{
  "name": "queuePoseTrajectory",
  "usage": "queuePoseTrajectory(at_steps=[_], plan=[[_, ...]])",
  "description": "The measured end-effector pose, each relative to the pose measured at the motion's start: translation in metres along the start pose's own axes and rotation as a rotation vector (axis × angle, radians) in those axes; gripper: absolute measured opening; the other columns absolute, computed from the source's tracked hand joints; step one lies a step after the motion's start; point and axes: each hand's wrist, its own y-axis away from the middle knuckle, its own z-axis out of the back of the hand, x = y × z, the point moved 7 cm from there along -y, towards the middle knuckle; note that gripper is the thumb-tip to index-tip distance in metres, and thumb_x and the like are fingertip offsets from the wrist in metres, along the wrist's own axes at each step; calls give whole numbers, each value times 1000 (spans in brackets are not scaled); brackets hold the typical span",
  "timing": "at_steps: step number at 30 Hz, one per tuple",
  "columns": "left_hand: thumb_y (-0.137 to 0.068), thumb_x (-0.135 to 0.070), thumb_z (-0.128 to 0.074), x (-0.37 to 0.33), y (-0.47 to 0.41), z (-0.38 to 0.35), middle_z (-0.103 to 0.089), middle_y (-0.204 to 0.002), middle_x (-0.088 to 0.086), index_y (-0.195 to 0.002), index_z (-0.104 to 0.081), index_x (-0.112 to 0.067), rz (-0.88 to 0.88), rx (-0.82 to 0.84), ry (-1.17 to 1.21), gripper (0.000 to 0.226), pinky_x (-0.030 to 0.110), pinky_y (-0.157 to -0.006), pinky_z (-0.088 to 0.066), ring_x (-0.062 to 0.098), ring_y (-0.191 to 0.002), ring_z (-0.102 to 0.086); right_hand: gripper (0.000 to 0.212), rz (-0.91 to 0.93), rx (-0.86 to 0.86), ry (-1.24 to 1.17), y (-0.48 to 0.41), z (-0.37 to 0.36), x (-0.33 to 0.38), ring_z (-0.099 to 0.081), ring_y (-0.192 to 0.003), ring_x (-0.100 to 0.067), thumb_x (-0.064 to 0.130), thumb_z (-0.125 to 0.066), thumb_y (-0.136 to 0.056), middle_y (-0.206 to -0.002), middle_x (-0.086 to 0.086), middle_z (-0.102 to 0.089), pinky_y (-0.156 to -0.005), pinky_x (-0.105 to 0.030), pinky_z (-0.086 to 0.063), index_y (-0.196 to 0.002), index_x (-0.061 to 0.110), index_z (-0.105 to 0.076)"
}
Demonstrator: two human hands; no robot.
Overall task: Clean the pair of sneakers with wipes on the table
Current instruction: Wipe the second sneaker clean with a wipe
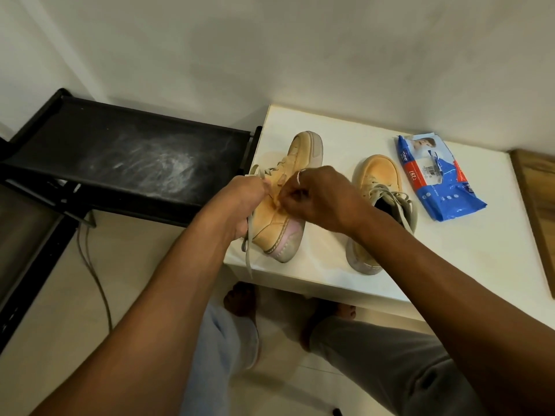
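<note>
**Both hands on one sneaker at the bench's edge**

The tipped sneaker (277, 219) lies over on its side at the left front corner of the white bench (450, 265), sole turned to the right and toe pointing away. The left hand (244, 202) grips it from the left around the laced top, fingers (264, 185) curled tight. One lace (247, 259) dangles past the bench edge. The right hand (321, 199) comes in from the other side, fingers bunched and pinching at the tan upper; what sits between the tips is too small to tell.

The second sneaker (378, 175) stands upright just to the right, partly behind the right wrist. Beside it, near the wall, lies a blue pack of wipes (441, 181). A dusty black rack (135, 157) stands against the bench's left side.
</note>
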Motion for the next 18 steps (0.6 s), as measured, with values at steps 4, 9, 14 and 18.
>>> queuePoseTrajectory(at_steps=[4,9,14,18], plan=[[-104,-25,-51,3,1,-2,-68,-106,10,-112,-59,-19,15,17,6,12,42,-71,-55,30,-95,-67,19,-85,-173,75,1,12,-13,-63,-76,-11,37,-63,-91,-90,7,-71,-68,-31,-55,-98,23,-75],[-103,-24,-52,1,-2,0,-71,-105,11,-112,-63,-18,7,14,-3,15,48,-84,-58,31,-95,-70,17,24,81,-48,1,-7,2,-66,-78,-9,34,-67,-89,-93,9,-73,-74,-33,-58,-99,23,-76],[-103,-24,-54,3,-1,-4,-69,-110,10,-118,-61,-17,-4,27,-15,18,45,-83,-55,31,-100,-66,17,-98,-242,72,1,21,-17,-63,-76,-14,33,-64,-89,-88,6,-71,-66,-35,-54,-95,22,-76],[-104,-20,-52,2,-1,-3,-70,-104,11,-106,-62,-18,-9,23,-16,11,43,-77,-58,30,-94,-68,18,-4,86,-59,2,-11,4,-66,-77,-7,36,-69,-89,-94,10,-72,-71,-20,-52,-100,23,-76]])
